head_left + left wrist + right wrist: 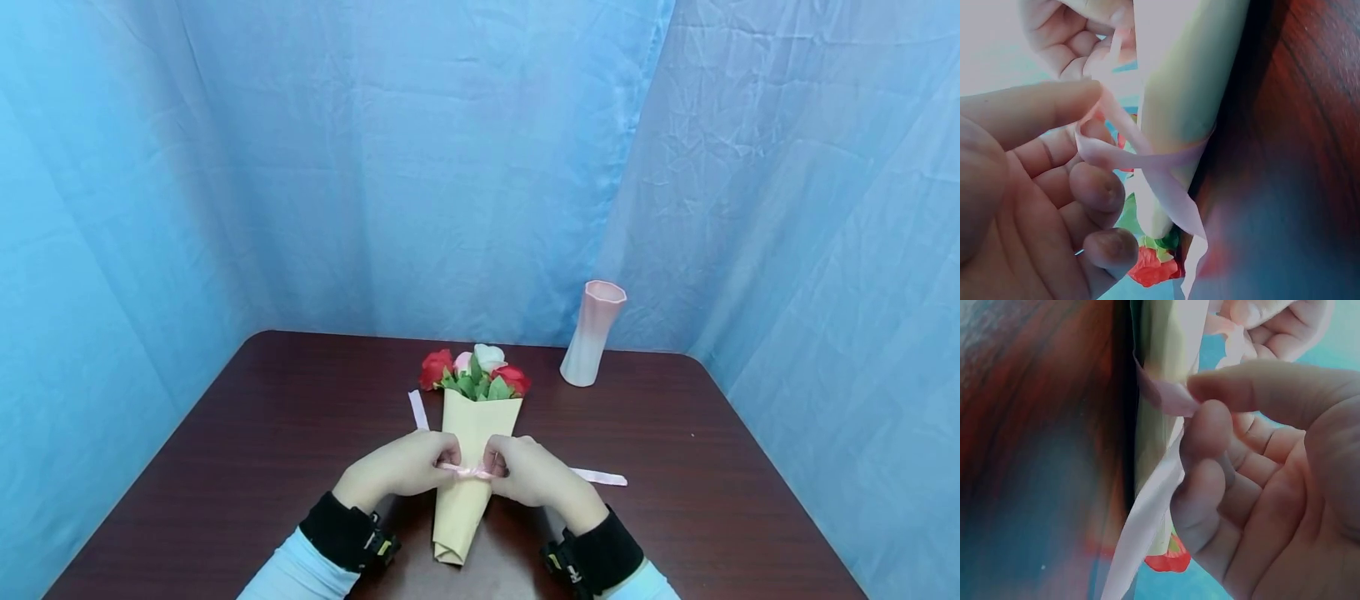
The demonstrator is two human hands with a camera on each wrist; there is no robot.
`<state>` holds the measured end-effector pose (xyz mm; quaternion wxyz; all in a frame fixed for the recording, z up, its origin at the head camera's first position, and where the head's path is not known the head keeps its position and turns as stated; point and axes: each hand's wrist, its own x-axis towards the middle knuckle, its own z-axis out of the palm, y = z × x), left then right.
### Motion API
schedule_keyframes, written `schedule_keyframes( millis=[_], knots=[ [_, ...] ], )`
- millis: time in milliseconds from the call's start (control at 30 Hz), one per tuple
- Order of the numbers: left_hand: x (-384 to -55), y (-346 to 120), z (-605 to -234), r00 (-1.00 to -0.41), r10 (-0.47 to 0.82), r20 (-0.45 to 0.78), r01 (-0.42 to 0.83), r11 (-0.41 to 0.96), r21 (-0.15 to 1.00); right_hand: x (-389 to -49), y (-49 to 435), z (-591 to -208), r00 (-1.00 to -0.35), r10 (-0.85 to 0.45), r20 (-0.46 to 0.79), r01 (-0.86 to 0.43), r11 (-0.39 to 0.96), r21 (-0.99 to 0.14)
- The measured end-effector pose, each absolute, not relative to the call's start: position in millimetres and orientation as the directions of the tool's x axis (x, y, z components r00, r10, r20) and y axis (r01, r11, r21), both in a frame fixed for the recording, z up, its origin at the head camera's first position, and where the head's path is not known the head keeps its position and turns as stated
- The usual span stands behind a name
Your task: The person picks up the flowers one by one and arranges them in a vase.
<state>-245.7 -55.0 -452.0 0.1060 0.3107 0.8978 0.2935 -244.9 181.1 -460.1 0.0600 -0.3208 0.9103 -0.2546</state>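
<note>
A bouquet of red, pink and white flowers (489,358) with green leaves lies on the table, rolled in cream wrapping paper (468,429). Round the paper's lower middle runs a pink ribbon (472,472), crossed at the front. My left hand (408,463) pinches the ribbon between thumb and fingers on the left side; the left wrist view shows a ribbon loop (1104,150) at those fingers. On the right side my right hand (536,473) pinches the ribbon too, its thumb and index finger meeting at the paper's edge. Loose ribbon tails (600,477) stick out past both hands.
A pink and white vase (592,333) stands at the back right of the dark brown table (315,400). Blue cloth (450,167) hangs behind the table and along both sides. Each wrist wears a black band (341,533) with a small camera.
</note>
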Motion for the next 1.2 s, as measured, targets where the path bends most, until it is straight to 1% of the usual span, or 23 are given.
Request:
schedule_keyframes(
  millis=[100,233,333,467,633,800,900,1033,1133,1200],
  knots=[
    [-245.7,-57.8,-451.6,-0.785,0.619,-0.019,0.491,0.64,0.591,-244.2,182.5,-458.6,-0.79,-0.612,0.017,-0.538,0.68,-0.497],
    [-245.8,-62.4,-451.6,-0.802,0.597,-0.04,0.468,0.667,0.579,-243.5,186.6,-456.3,-0.814,-0.58,-0.032,-0.501,0.729,-0.467],
    [-246.7,-65.2,-452.4,-0.809,0.586,-0.043,0.463,0.681,0.568,-243.6,189.1,-454.8,-0.822,-0.568,-0.037,-0.494,0.745,-0.447],
    [-247.7,-65.4,-452.4,-0.802,0.597,-0.021,0.484,0.671,0.562,-245.0,189.5,-453.6,-0.811,-0.585,-0.021,-0.512,0.726,-0.459],
    [-247.9,-62.1,-449.7,-0.78,0.625,-0.002,0.51,0.637,0.578,-246.1,187.1,-453.4,-0.777,-0.629,0.028,-0.552,0.66,-0.51],
    [-246.1,-58.8,-444.3,-0.745,0.666,0.044,0.553,0.579,0.599,-246.9,185.0,-453.0,-0.747,-0.662,0.058,-0.556,0.575,-0.6],
    [-245.3,-57.7,-442.0,-0.729,0.681,0.064,0.567,0.549,0.614,-247.4,184.5,-451.0,-0.737,-0.675,0.033,-0.509,0.522,-0.684],
    [-246.1,-59.5,-441.3,-0.735,0.675,0.063,0.555,0.546,0.627,-247.5,185.6,-448.0,-0.721,-0.693,-0.017,-0.429,0.465,-0.775],
    [-247.4,-63.7,-441.6,-0.748,0.66,0.062,0.545,0.559,0.624,-248.0,188.7,-447.7,-0.719,-0.693,-0.05,-0.383,0.456,-0.803],
    [-248.9,-67.1,-442.8,-0.759,0.648,0.059,0.536,0.571,0.622,-248.8,192.1,-448.4,-0.731,-0.678,-0.07,-0.357,0.469,-0.808]
  ],
)
